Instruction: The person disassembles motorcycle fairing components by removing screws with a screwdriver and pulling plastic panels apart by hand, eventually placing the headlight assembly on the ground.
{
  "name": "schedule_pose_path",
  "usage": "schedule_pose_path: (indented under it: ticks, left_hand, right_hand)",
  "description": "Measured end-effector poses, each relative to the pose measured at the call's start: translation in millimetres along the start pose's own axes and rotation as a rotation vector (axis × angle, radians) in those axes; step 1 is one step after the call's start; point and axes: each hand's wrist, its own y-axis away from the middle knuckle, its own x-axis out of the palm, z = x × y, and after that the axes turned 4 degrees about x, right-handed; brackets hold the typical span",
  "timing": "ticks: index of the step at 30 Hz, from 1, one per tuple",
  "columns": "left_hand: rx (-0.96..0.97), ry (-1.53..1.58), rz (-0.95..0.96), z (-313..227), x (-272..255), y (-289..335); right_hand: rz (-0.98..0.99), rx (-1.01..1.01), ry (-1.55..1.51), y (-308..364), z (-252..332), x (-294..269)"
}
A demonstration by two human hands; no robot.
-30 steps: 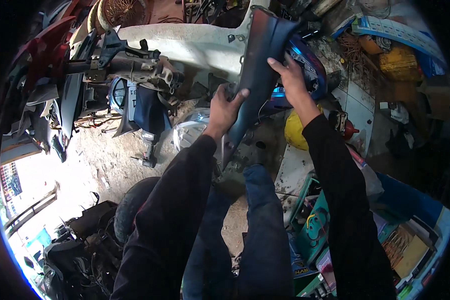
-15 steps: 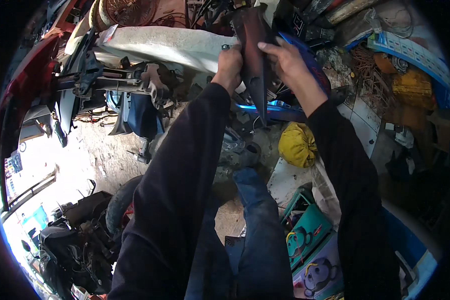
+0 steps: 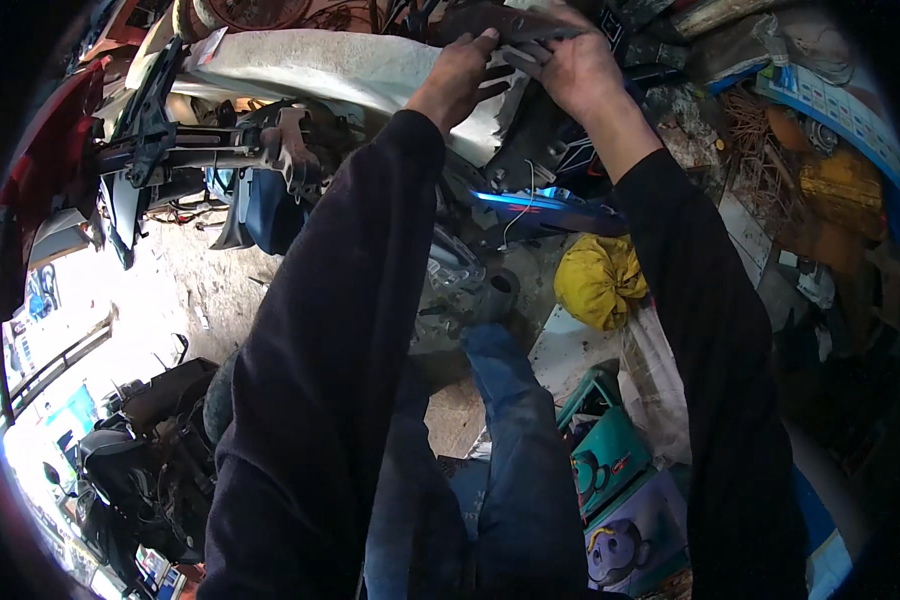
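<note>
Dark plastic panel (image 3: pixel 515 25): a long, dull grey-black piece of bodywork, held up at the far edge of the view, above everything else on the ground.
Left hand (image 3: pixel 457 80): fingers curled over the panel's near edge, thumb underneath, pinching it firmly.
Right hand (image 3: pixel 575 65): just beside the left, fingers wrapped and pressed onto the same panel from the other side; the two hands nearly touch.
Sleeves: both forearms are in dark long sleeves, reaching up and away from the body toward the grip.
Directly behind the grip: a pale, dusty white body cover (image 3: pixel 330 70) stretches off to the left of the hands, touching or just under the panel; I cannot tell which.
Below the grip: a blue panel (image 3: pixel 545 210) with a bright sheen, with thin wires hanging over it.
Lower right of the grip: a yellow cloth bundle (image 3: pixel 598 280), tied shut, lying on the ground near the blue panel.
Left of the grip: a black metal frame (image 3: pixel 185 150) with brackets, and a red bodywork piece (image 3: pixel 55 160) further out.
Beneath the arms: the person's blue jeans (image 3: pixel 515 450), knees bent, above sandy ground (image 3: pixel 220 290).
Far right of the grip: a heap of rusty scrap and cardboard (image 3: pixel 830 190), well apart from the hands.
Near the feet: a teal box (image 3: pixel 610 460) with cartoon figures.
</note>
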Motion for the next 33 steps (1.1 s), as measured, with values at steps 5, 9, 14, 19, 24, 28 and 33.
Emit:
schedule_pose_path:
  ticks: [5,9,14,19,24,28,33]
  left_hand:
    - [0.062,-0.165,-0.028,-7.7,-12.7,17.2]
    - [0.085,-0.353,0.051,-6.2,-18.3,29.8]
    - [0.011,-0.514,0.065,-7.6,-27.7,58.5]
    - [-0.025,-0.651,0.127,2.4,-56.6,97.7]
    - [0.009,-1.099,0.218,39.2,-121.1,149.3]
    - [-0.029,-1.555,0.388,88.2,-188.6,214.1]
    - [-0.298,-1.596,0.385,115.5,-252.9,301.2]
  right_hand:
    - [-0.204,0.033,0.073,22.1,-9.0,37.3]
    - [-0.305,-0.004,0.092,33.4,-16.6,48.0]
    - [-0.263,0.007,0.157,54.4,-36.7,57.3]
    - [-0.314,0.05,0.238,81.2,-77.9,63.8]
    - [-0.383,0.283,0.439,119.4,-125.9,61.3]
    - [-0.492,0.391,0.712,161.3,-170.1,39.6]
    - [-0.422,0.608,0.938,219.9,-244.2,19.7]
